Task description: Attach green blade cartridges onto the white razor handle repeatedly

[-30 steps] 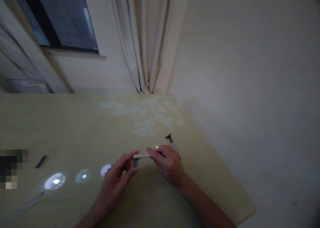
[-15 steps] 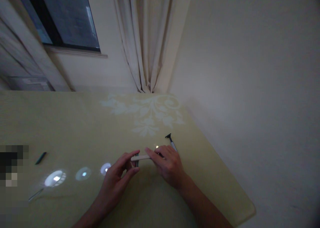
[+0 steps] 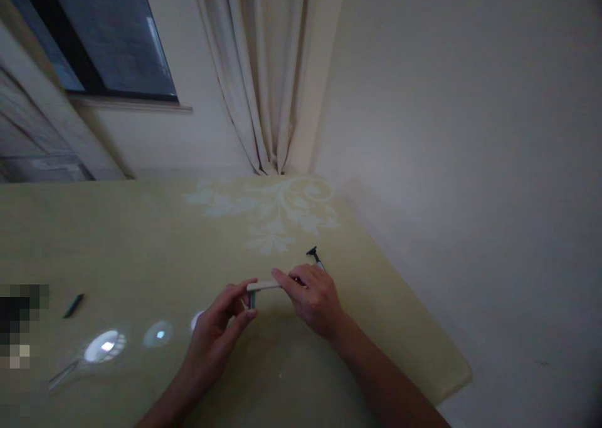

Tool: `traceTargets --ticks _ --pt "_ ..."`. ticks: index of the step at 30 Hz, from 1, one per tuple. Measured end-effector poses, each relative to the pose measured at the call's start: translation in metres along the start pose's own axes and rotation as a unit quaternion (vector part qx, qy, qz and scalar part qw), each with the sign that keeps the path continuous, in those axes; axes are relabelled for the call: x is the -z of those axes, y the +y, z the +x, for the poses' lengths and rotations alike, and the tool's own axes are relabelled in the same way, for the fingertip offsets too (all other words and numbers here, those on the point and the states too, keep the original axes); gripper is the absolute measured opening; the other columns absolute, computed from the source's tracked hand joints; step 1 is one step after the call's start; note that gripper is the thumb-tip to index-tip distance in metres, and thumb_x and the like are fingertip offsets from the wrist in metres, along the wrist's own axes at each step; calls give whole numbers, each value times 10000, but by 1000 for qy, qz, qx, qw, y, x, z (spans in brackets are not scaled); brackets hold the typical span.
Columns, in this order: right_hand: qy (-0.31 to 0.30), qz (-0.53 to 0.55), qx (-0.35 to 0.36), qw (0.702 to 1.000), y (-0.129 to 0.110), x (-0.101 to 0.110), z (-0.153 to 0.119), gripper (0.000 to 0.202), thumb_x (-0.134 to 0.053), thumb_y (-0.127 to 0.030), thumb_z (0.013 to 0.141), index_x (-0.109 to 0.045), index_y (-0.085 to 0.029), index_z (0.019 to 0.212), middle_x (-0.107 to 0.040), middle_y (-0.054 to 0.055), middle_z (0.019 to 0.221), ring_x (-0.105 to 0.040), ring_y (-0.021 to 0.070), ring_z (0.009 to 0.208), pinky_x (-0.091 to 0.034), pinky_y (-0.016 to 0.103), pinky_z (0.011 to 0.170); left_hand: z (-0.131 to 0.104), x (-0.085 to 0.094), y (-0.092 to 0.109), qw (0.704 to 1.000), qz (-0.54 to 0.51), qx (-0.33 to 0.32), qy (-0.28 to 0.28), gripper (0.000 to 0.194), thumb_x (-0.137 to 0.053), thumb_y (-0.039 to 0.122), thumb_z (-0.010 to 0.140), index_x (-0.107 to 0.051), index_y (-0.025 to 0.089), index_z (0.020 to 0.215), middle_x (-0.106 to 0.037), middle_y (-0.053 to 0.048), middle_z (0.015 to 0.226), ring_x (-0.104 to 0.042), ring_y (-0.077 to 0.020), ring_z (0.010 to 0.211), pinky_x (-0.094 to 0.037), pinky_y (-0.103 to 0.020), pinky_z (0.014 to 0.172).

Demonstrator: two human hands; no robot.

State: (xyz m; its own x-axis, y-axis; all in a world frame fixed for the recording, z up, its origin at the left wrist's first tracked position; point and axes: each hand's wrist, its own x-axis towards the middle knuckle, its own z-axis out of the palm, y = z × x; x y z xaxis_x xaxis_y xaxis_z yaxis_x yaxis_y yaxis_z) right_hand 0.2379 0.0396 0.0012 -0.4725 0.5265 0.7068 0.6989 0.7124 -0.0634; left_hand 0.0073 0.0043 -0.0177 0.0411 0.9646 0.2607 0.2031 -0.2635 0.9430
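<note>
With right hand (image 3: 315,299), grips a pale stick (image 3: 263,286), long axis running 3 to 9 o'clock; with left hand (image 3: 216,324), at 9 o'clock, pinches a small greenish piece (image 3: 253,300) by its tip.

Two bare forearms come up from the bottom edge, the left forearm (image 3: 174,390) and the right forearm (image 3: 376,368), both angled inward. The left hand (image 3: 214,324) curves thumb and fingers into a pinching grip. The right hand (image 3: 317,299), slightly apart, stretches one digit leftward, other fingers curled.
</note>
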Motion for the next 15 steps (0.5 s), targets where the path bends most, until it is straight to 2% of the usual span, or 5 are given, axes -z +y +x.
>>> traceTargets --ticks 5,10,15 --pt "-29 14 49 998 -5 1 1 301 -531 -170 1105 -733 -213 1324 -690 37 848 -574 168 757 -399 327 694 -1 -1 0 1000 1 -3 -15 374 -750 349 926 -762 273 1292 -719 -31 977 -696 -187 867 -566 -266 773" --pt "7 -6 4 1000 3 3 1 299 -523 -163 1103 -741 -194 1304 -677 48 831 -575 182 769 -421 328 712 0 0 2 1000 -12 1 -3 401 -749 380 928 -746 260 1311 -663 -4 865 -648 -162 739 -551 -244 683" --pt "-12 9 51 999 1 -3 0 287 -557 -157 1091 -736 -197 1311 -668 33 826 -576 171 752 -397 329 679 3 -1 1 1000 0 12 -1 390 -743 394 918 -764 252 1281 -685 -28 921 -672 -186 808 -568 -261 717"
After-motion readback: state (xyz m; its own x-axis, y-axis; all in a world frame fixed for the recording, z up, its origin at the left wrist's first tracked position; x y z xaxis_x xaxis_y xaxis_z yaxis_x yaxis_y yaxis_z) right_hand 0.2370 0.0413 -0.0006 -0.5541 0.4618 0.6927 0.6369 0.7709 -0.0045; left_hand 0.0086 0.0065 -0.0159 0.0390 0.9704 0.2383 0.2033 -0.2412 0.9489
